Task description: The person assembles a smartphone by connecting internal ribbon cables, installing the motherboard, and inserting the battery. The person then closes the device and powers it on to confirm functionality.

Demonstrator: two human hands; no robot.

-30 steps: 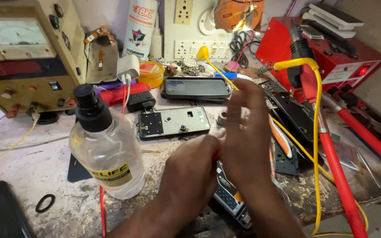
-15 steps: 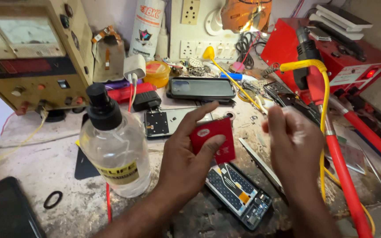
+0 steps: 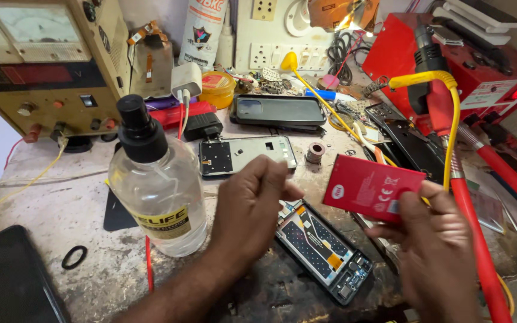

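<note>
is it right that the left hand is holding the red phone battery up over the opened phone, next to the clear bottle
Not quite: the head view shows the right hand holding the red phone battery. The left hand is empty, hovering by the opened phone, next to the clear bottle.

Landmark: clear spray bottle (image 3: 158, 191)
Behind, left: power supply (image 3: 43, 63)
Behind, right: dark phone (image 3: 279, 110), bare phone frame (image 3: 246, 154)
Front-left: black ring (image 3: 74, 257)

Scuffed grey workbench (image 3: 61, 209), white wall socket panel (image 3: 270, 36), lit lamp (image 3: 342, 15)
</note>
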